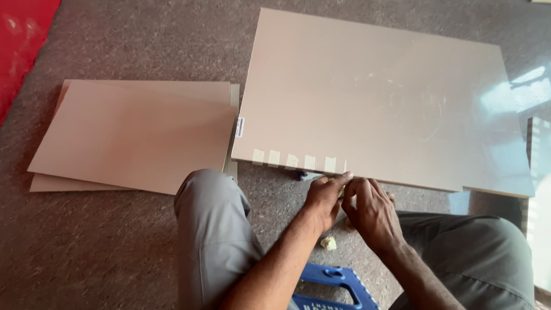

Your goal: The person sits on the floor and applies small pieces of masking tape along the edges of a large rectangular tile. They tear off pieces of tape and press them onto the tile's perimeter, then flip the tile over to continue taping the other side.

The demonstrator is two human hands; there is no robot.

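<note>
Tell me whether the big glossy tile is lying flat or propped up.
Flat. The large glossy tile lies face-up on the rough floor, with both hands at its near edge.

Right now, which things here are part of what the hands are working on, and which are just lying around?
In hand:
left hand and right hand, fingers pinched together at the near edge of the large glossy beige tile
row of tape strips along that edge

Lying about:
stack of beige tiles
crumpled yellowish scrap
blue plastic stool
red sheet
</note>
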